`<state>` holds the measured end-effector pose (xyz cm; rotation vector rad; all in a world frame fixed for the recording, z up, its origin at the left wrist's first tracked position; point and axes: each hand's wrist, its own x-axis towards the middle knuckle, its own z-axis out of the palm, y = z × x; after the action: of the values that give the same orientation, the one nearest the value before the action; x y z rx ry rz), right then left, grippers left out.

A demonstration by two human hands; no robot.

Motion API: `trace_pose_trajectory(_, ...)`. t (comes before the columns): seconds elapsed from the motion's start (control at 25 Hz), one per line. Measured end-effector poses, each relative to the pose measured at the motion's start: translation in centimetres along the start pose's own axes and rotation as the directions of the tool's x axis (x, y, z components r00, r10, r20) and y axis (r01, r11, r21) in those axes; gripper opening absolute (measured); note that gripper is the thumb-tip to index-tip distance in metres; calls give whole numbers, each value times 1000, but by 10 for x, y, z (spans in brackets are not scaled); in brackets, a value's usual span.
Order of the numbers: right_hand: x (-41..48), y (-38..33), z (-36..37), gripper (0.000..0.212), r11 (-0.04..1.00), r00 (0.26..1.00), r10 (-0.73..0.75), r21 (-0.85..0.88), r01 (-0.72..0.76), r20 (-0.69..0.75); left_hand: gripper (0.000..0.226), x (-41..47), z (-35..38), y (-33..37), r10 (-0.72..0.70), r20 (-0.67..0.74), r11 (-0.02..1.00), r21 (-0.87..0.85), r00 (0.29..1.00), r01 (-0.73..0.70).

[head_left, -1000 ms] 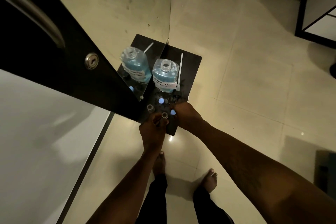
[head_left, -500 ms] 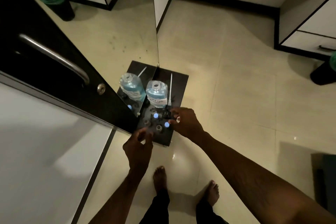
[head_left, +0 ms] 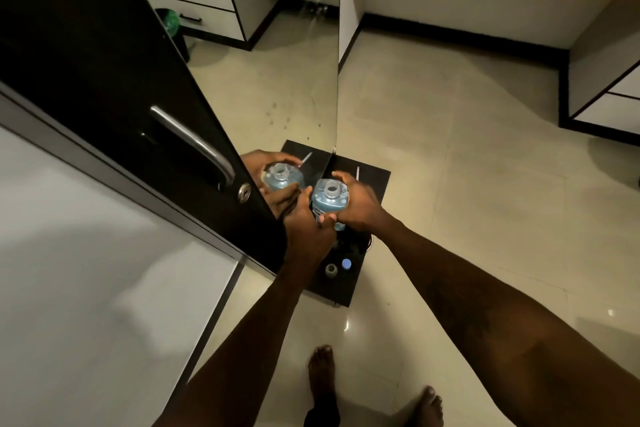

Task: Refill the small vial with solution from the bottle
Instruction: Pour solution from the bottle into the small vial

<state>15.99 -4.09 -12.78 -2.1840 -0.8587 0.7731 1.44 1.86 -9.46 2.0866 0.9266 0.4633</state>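
Note:
A clear bottle [head_left: 330, 196] of blue solution, its mouth uncapped, stands upright over the small black shelf [head_left: 372, 180]. My right hand [head_left: 360, 206] grips it from the right side. My left hand [head_left: 306, 224] wraps it from the left, fingers across the label. Nearer to me on the shelf stand an open small vial [head_left: 331, 269] and a vial with a blue cap [head_left: 346, 264]. A thin white stick [head_left: 357, 173] lies at the shelf's far side.
A mirror panel [head_left: 277, 97] left of the shelf reflects the bottle and hands. A black door with a metal handle [head_left: 197, 146] and a keyhole [head_left: 244, 192] lies further left. Beige tiled floor [head_left: 467, 201] spreads to the right; my bare feet [head_left: 323, 378] are below.
Both hands left the small vials and moved forward onto the bottle, which they now hold. The camera view has tilted upward, showing more of the room.

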Motion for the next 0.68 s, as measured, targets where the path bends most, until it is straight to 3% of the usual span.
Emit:
trace_pose_trajectory(0.16, -1, -1, -1, 66, 999, 998, -45, -3, 45, -48, 58, 6, 5, -12, -39, 46, 999, -20, 998, 40)
trace_pose_trajectory(0.28, -11, -10, -14, 69, 996, 994, -86, 9, 87, -63, 56, 4, -6, -1, -77, 81, 991, -99, 994, 85)
trace_pose_trajectory(0.52, -51, -68, -100, 75, 983, 971, -172, 27, 179, -164, 49, 1, -56, 53, -2, 85, 978, -209, 996, 20)
trace_pose_trajectory(0.68, -97, -131, -187, 51, 937, 944, -255, 186, 294, -209, 60, 4, -96, 106, 29, 252, 942, -332, 967, 58)
